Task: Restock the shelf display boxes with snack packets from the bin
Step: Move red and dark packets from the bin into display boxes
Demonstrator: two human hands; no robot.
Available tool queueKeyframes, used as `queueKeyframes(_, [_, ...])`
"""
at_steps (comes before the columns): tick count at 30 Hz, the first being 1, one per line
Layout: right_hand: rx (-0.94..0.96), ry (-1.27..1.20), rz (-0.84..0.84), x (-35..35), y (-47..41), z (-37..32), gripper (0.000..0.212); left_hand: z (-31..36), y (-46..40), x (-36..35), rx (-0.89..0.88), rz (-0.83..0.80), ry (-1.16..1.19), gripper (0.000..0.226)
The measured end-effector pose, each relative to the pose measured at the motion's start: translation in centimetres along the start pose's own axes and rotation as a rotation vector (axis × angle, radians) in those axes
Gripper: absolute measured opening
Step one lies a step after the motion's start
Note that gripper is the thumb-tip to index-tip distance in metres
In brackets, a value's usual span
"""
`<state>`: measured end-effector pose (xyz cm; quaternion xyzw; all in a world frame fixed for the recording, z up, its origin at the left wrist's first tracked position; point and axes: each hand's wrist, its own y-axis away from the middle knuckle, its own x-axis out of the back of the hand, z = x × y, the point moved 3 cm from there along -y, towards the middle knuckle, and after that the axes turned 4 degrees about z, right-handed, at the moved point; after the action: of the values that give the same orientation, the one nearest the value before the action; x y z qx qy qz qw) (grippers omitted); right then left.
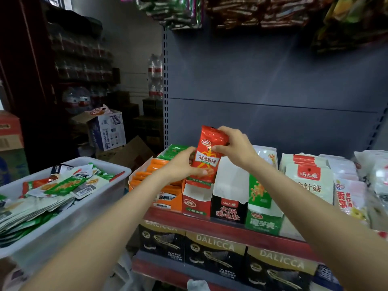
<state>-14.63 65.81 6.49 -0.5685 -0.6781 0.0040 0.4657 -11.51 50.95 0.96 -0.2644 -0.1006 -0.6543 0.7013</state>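
Observation:
A red snack packet (210, 152) stands upright with its lower end inside the red display box (196, 201) on the shelf. My left hand (184, 166) grips the packet's lower left side. My right hand (233, 147) pinches its top right part. The white plastic bin (69, 217) at the left holds several green, white and red packets (60, 185). An orange display box (168, 196) with orange packets stands left of the red box, and a black box (227, 208) and a green box (263, 222) stand to its right.
White packets (308, 177) fill the shelf's right side. Black DALICCA wafer boxes (214, 253) line the shelf below. Snack bags (262, 11) hang overhead. Cardboard cartons (107, 129) and water bottles (76, 99) sit on the floor behind the bin.

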Motion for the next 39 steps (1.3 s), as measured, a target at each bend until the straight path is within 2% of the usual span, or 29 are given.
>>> queueKeyframes(3, [0.015, 0.023, -0.071, 0.3, 0.7, -0.5, 0.04, -0.3, 0.7, 0.5, -0.009, 0.034, -0.01, 0.053])
queueKeyframes(8, [0.034, 0.077, -0.243, -0.8, 2.3, -1.5, 0.031, -0.4, 2.3, 0.2, -0.021, -0.046, -0.11, 0.041])
queueKeyframes(11, [-0.015, 0.074, -0.348, -2.0, 3.8, -2.1, 0.03, 0.3, 3.3, 0.6, -0.063, 0.053, -0.044, 0.046])
queueKeyframes(14, [-0.006, 0.189, -0.432, -2.5, 4.9, -2.4, 0.022, 0.5, 4.6, 1.5, -0.07, 0.154, -0.073, 0.034])
queueKeyframes(17, [-0.026, 0.176, -0.426, -2.2, 5.4, -2.4, 0.031, 0.4, 5.6, 1.4, -0.054, 0.111, -0.178, 0.03])
queueKeyframes(21, [-0.081, 0.113, -0.404, -1.9, 6.1, -2.2, 0.046, 1.4, 6.7, 1.5, -0.083, 0.133, -0.168, 0.046])
queueKeyframes(24, [-0.062, 0.005, -0.334, -1.8, 6.7, -3.1, 0.049, 1.7, 7.4, 2.3, -0.093, 0.162, -0.193, 0.052])
queueKeyframes(26, [0.025, 0.021, -0.223, -1.9, 6.9, -4.4, 0.043, 1.6, 8.2, 3.5, -0.116, 0.217, -0.224, 0.046])
queueKeyframes(28, [0.17, 0.153, -0.091, -2.5, 6.8, -6.4, 0.037, 1.1, 9.3, 5.3, -0.136, 0.319, -0.222, 0.036])
queueKeyframes(30, [0.28, 0.2, -0.043, -4.1, 6.5, -8.7, 0.034, 0.2, 10.5, 7.4, -0.143, 0.435, -0.203, 0.025])
queueKeyframes(34, [0.34, 0.137, -0.178, -10.6, 5.1, -12.8, 0.032, -2.8, 13.2, 12.4, -0.094, 0.634, -0.289, 0.014])
queueKeyframes(39, [0.338, 0.113, -0.397, -20.3, 3.4, -16.4, 0.034, -9.1, 16.6, 19.4, 0.113, 0.726, -0.561, 0.014])
